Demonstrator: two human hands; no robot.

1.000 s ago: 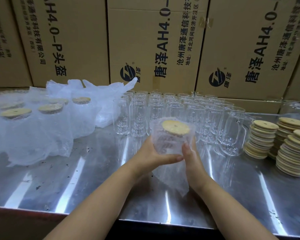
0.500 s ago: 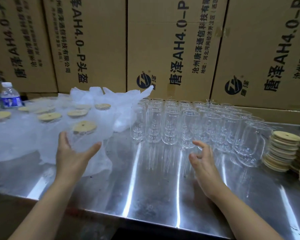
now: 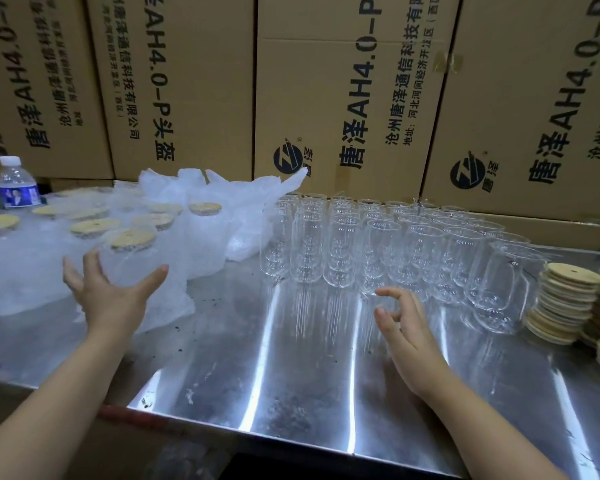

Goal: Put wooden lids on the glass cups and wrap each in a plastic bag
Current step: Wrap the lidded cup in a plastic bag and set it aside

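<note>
A bagged glass cup with a wooden lid (image 3: 132, 251) stands on the steel table (image 3: 291, 368) at the left, at the front of several other wrapped, lidded cups (image 3: 94, 227). My left hand (image 3: 108, 299) is spread open just in front of it, fingers apart, not gripping. My right hand (image 3: 400, 323) hovers over the table with loosely curled fingers and holds nothing, just in front of the rows of bare glass cups (image 3: 378, 251). Stacks of wooden lids (image 3: 565, 299) stand at the right.
Loose plastic bags (image 3: 243, 199) lie behind the wrapped cups. A water bottle (image 3: 16, 183) stands at the far left. Cardboard boxes (image 3: 326, 98) wall off the back of the table. The table's front edge runs close to my forearms.
The wrapped cup went from both hands at the centre to the left group. My left hand has let go of it and spread open; my right hand has come free near the bare cups.
</note>
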